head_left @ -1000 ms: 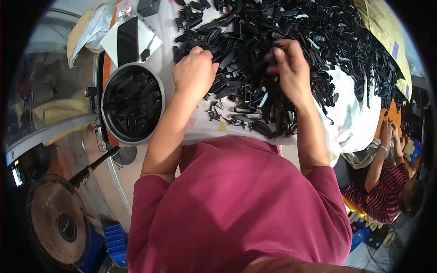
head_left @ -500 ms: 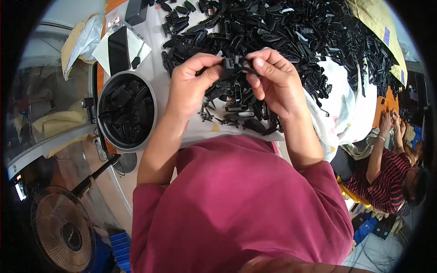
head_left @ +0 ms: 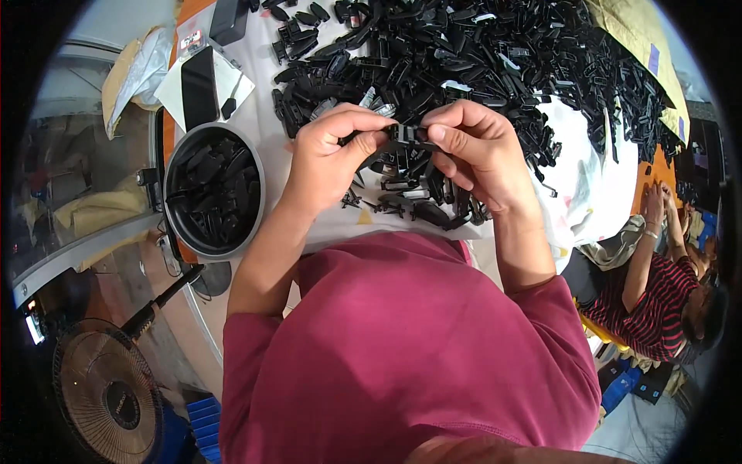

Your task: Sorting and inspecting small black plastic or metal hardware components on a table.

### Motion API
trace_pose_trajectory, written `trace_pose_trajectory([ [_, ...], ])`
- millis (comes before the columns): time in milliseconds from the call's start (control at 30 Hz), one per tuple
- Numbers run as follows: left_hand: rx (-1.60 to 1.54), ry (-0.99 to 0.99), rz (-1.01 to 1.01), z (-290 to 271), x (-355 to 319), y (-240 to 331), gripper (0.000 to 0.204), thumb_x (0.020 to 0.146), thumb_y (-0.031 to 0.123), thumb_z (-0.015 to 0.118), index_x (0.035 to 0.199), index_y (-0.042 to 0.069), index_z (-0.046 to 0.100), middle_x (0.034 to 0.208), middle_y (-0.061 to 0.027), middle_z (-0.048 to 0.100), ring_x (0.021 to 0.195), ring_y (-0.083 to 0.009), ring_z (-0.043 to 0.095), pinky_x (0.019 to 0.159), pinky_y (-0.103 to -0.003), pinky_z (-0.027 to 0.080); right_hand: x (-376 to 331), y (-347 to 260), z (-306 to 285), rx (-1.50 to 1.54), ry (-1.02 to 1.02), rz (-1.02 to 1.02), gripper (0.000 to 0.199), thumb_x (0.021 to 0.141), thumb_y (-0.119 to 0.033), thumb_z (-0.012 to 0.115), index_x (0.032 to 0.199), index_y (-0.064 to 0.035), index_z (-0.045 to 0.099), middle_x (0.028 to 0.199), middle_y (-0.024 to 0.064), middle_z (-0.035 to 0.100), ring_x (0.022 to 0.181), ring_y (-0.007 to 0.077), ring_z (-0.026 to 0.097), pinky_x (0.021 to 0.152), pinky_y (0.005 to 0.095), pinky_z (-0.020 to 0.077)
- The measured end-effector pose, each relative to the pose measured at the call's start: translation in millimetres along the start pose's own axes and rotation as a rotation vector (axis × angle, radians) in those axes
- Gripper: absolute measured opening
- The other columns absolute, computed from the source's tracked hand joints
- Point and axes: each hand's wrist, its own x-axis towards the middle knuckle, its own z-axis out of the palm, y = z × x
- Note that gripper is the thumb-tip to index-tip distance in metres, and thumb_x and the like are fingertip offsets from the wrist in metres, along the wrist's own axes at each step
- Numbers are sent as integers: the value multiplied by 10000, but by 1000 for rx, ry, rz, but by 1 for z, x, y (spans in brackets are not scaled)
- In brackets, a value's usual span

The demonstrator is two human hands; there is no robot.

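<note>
Left hand [head_left: 328,158] and right hand [head_left: 488,151]: each grip pinched tight on black part [head_left: 406,134], opposite ends, probably for steady control; part's above black pile's [head_left: 479,50] near side; round tub [head_left: 261,185] sits left.

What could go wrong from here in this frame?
The small black part, pinched by the left hand and right hand, might slip; with the pile of similar black pieces so near, it may be hard to find again. Loose pieces close to the shirt could get brushed off the table.
</note>
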Motion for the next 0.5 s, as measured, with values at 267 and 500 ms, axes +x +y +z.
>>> trace_pose_trajectory([
  [267, 303, -14, 141, -1, -1, 14, 123, 755, -39, 580, 852, 15, 632, 792, -67, 595, 694, -129, 570, 618, -215, 453, -1, 10, 3, -86, 18, -91, 40, 799, -42, 576, 812, -4, 574, 824, 47, 566, 482, 62, 464, 343, 150, 260],
  [500, 351, 84, 172, 0, -2, 7, 146, 745, -39, 576, 868, 15, 632, 764, -93, 595, 649, -155, 579, 561, -223, 455, 5, 21, 8, -360, 56, -349, 60, 799, -29, 571, 839, 16, 576, 905, 61, 550, 498, 52, 473, 364, 150, 294],
])
